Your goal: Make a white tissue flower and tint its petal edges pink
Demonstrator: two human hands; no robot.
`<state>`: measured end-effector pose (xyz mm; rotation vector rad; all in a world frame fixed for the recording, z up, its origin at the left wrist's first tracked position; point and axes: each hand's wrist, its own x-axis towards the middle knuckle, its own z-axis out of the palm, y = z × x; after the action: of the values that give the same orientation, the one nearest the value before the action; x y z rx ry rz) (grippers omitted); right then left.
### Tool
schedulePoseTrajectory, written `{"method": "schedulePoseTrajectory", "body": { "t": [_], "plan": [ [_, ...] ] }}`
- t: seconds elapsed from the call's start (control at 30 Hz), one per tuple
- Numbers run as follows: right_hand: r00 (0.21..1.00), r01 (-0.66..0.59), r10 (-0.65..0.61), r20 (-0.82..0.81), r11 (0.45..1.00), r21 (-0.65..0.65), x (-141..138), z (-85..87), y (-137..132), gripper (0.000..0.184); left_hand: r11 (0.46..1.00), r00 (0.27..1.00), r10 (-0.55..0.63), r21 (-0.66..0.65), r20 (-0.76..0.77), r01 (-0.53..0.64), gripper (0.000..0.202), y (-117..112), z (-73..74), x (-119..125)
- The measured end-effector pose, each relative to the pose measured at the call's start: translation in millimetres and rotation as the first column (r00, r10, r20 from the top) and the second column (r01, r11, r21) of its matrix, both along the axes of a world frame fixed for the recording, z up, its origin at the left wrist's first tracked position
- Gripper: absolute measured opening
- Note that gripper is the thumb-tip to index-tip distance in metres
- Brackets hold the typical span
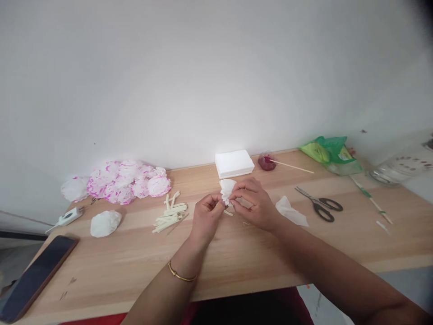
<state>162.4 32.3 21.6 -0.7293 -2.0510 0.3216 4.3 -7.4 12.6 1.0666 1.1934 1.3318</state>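
Between my two hands is a gathered white tissue paper piece, fanned out at its top. My left hand pinches it low on the left side with thumb and forefinger. From the right, my right hand pinches its edge with the fingertips. A short pale strip shows on the table just under the fingers. To the left of my left hand lies a pile of pale cream strips. A loose white tissue sheet rests beyond my right wrist.
Pink-edged white tissue flowers sit at the back left, near a plain white tissue ball. A phone and a white plug lie at the left edge. Behind my hands are a tissue stack and a dark red pot; scissors lie right.
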Motion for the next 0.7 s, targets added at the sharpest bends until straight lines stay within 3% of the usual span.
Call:
{"method": "schedulePoseTrajectory", "body": {
  "t": [0.13,0.33,0.47,0.7],
  "plan": [
    [1.000,-0.005,0.006,0.014,1.000,-0.010,-0.5,0.3,1.2,0.006,0.999,0.985,-0.009,0.043,-0.175,0.017,0.013,-1.6,3.1,-1.2],
    [0.999,-0.044,0.045,0.025,0.998,-0.055,0.1,0.4,1.5,0.011,0.987,0.900,0.039,0.160,-0.433,0.034,0.009,-5.2,10.1,-1.3],
    [0.997,-0.066,0.070,0.030,0.992,-0.103,0.1,0.5,0.4,0.016,0.988,0.911,0.002,0.139,-0.412,0.061,0.008,-5.6,9.7,-0.1],
    [0.998,-0.063,0.065,0.010,0.990,-0.125,0.3,4.4,0.1,0.012,0.999,0.977,-0.032,0.021,-0.213,0.037,0.012,-1.9,6.1,-1.5]
  ]
}}
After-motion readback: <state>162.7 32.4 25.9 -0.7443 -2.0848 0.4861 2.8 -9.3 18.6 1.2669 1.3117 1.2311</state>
